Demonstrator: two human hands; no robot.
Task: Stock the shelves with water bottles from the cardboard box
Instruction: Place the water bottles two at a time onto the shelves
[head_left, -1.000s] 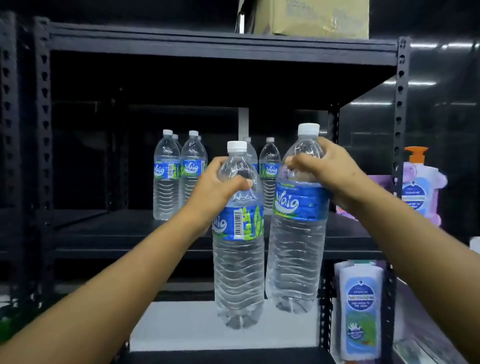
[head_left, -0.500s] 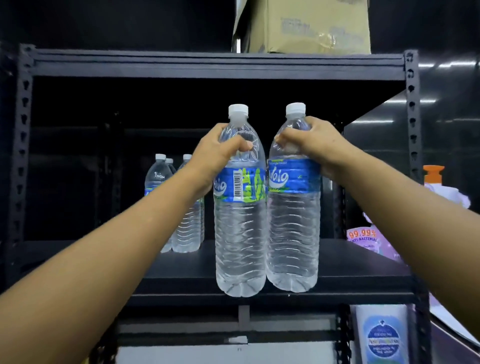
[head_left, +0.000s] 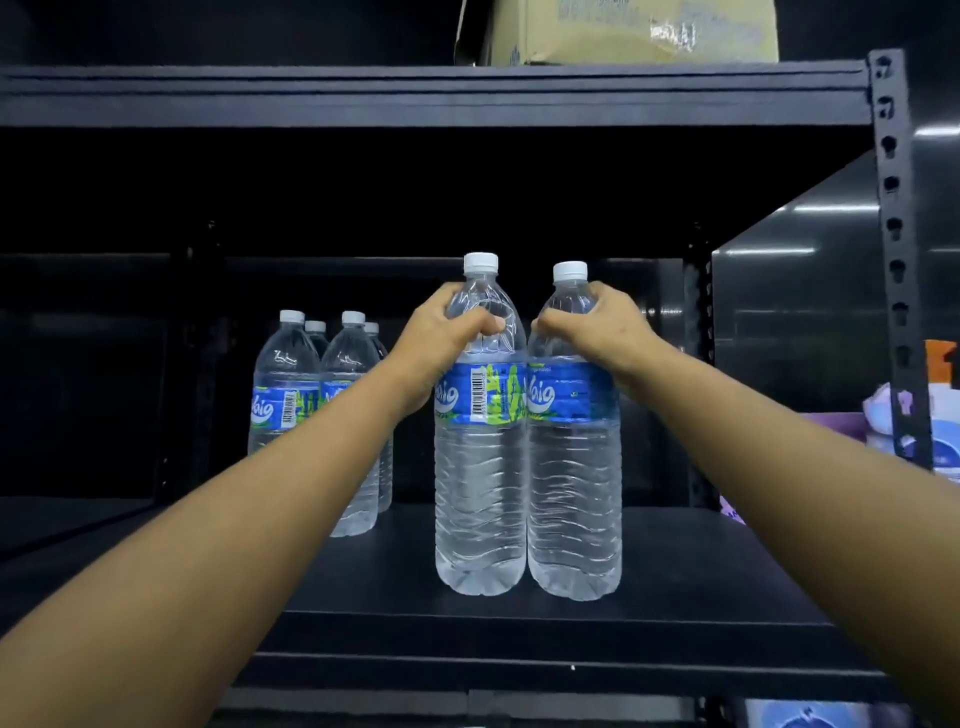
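Two large clear water bottles with blue labels and white caps stand side by side on the black shelf (head_left: 675, 582). My left hand (head_left: 441, 338) grips the shoulder of the left bottle (head_left: 480, 483). My right hand (head_left: 602, 327) grips the shoulder of the right bottle (head_left: 574, 493). Both bottle bases appear to rest on the shelf board near its front edge. Several more bottles (head_left: 285, 384) of the same kind stand further back to the left, partly hidden by my left forearm.
A cardboard box (head_left: 623, 31) sits on the shelf board above. The perforated black upright (head_left: 896, 249) of the rack stands at the right. Beyond it are soap dispensers (head_left: 935, 415) with an orange pump. A dark stretch of shelf lies at the left.
Both hands have carried the two bottles up and forward from below the shelf edge and set them down upright on the shelf board. The camera has moved closer.
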